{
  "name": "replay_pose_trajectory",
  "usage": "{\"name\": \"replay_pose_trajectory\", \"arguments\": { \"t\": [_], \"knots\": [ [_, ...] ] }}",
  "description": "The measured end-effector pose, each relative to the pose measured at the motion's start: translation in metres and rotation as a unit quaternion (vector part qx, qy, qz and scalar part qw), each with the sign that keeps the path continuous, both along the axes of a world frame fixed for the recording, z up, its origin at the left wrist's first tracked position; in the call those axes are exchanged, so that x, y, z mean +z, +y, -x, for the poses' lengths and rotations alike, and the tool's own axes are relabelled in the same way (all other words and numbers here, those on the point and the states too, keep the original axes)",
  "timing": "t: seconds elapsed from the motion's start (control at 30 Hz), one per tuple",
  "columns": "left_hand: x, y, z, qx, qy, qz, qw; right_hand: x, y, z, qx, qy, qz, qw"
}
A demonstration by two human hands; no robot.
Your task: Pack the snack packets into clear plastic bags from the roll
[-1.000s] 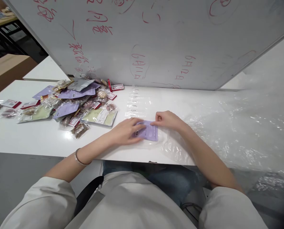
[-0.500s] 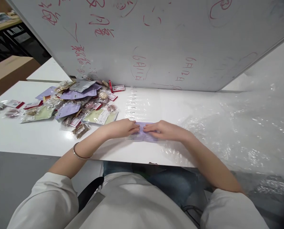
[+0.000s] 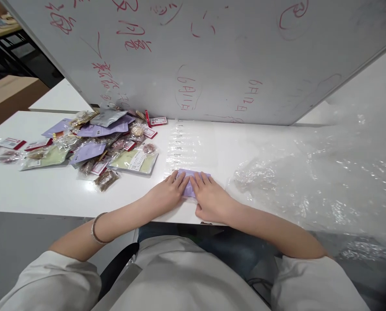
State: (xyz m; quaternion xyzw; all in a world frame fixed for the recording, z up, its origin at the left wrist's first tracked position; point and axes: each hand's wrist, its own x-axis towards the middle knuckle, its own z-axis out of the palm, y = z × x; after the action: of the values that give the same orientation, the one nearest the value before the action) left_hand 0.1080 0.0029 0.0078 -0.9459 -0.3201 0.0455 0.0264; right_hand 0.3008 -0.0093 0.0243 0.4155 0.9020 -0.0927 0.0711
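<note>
A flat purple packet [image 3: 189,190] lies on the white table near its front edge, in front of me. My left hand [image 3: 169,192] rests on its left part with the fingers stretched out and slightly apart. On the right part lies my right hand [image 3: 210,198], its fingers also extended and its thumb out toward the table edge. Both hands cover the packet's sides, so only its middle and top edge show. Just beyond it, a clear plastic sheet [image 3: 193,149] with a row of small dark marks is spread flat on the table.
To the left is a heap of small packaged items, with purple packets [image 3: 88,151], a yellow-green packet [image 3: 134,161] and red-edged cards. A whiteboard [image 3: 219,56] with red writing stands behind. Clear bubble wrap [image 3: 309,181] spreads over the right side. A cardboard box [image 3: 13,101] is far left.
Both hands have come nearer to me and lie flatter, with fingers more spread over the purple packet. The view has shifted slightly to the right.
</note>
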Motion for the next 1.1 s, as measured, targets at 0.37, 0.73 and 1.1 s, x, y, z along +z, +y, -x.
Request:
{"name": "replay_pose_trajectory", "arguments": {
  "t": [0.37, 0.73, 1.1],
  "knots": [
    [0.003, 0.007, -0.002, -0.018, -0.064, -0.161, 0.985, 0.018, 0.046, -0.033, 0.024, 0.088, 0.045, 0.995],
    [0.003, 0.013, 0.012, -0.181, -0.091, -0.102, 0.974, 0.008, 0.052, -0.035, -0.005, 0.136, 0.058, 0.989],
    [0.007, 0.044, 0.02, -0.17, -0.179, 0.038, 0.968, 0.011, 0.054, -0.034, -0.013, 0.163, 0.058, 0.985]
  ]
}}
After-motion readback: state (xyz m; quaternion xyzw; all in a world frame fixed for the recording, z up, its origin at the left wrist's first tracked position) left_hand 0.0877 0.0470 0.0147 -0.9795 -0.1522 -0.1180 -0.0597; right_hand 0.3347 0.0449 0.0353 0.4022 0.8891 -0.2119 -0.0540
